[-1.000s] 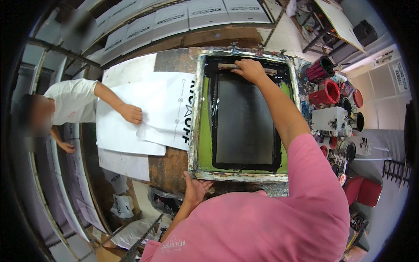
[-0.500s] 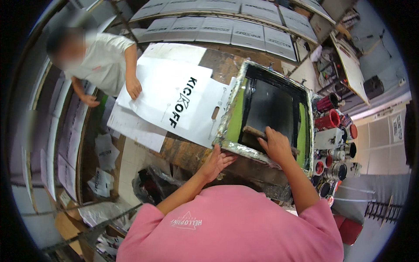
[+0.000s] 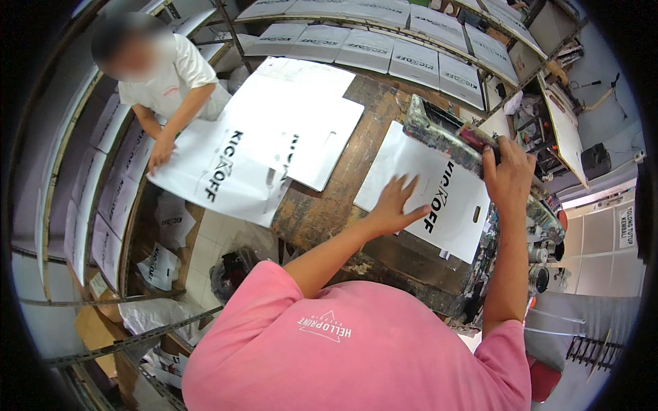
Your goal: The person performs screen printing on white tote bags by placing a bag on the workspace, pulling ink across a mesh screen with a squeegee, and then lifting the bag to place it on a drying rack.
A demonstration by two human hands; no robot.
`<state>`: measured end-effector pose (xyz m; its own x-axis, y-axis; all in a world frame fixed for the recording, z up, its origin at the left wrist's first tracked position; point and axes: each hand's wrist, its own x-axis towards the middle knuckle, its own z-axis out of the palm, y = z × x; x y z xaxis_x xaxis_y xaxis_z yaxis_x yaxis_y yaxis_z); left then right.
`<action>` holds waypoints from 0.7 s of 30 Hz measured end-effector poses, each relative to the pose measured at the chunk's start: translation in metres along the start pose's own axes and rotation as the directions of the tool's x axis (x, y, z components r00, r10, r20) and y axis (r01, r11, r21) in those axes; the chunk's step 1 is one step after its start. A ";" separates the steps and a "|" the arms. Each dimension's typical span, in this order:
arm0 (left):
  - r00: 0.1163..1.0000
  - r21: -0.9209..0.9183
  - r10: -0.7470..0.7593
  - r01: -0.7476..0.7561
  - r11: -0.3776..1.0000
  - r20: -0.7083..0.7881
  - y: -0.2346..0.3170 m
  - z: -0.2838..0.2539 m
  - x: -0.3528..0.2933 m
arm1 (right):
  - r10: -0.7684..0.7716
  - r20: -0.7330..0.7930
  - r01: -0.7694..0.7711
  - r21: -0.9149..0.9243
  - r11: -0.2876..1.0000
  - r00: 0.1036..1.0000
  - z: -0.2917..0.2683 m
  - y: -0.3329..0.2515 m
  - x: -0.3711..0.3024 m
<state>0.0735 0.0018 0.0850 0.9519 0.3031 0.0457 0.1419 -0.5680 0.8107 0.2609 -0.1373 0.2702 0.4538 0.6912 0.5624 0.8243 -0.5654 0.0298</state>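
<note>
A white plastic bag with black lettering (image 3: 439,185) lies flat on the stained wooden table (image 3: 329,205). My left hand (image 3: 394,205) rests on it with fingers spread, near its left edge. My right hand (image 3: 507,175) grips the paint-crusted frame of the printing screen (image 3: 445,137), which is tilted up off the bag on its far side. A stack of similar printed white bags (image 3: 274,144) lies to the left on the table.
A person in a white shirt (image 3: 164,82) stands at the table's far left, one hand (image 3: 161,151) on a printed bag. Printed bags lie on drying racks (image 3: 384,41) along the back and left. Cans and clutter (image 3: 541,260) crowd the right edge.
The screen frame has swung up from flat on the table, uncovering the printed bag. My left hand moved from the table's near edge onto the bag.
</note>
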 end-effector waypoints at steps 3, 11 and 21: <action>0.991 0.065 -0.130 0.128 0.990 0.016 -0.037 0.051 -0.036 | 0.004 -0.038 -0.004 0.016 1.000 0.999 0.000 0.008 0.013; 0.943 -0.201 -0.283 0.316 0.927 0.176 -0.067 0.064 -0.121 | 0.004 -0.065 -0.001 0.046 0.999 0.998 -0.003 0.020 0.041; 0.965 -0.129 -0.259 0.263 0.956 0.047 -0.118 0.092 -0.150 | 0.025 -0.087 -0.017 0.093 0.995 0.996 -0.005 0.025 0.048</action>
<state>-0.0607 -0.0470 -0.0713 0.8942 0.4037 -0.1934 0.3511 -0.3645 0.8625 0.3012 -0.1204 0.3024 0.4433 0.6352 0.6324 0.8445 -0.5325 -0.0570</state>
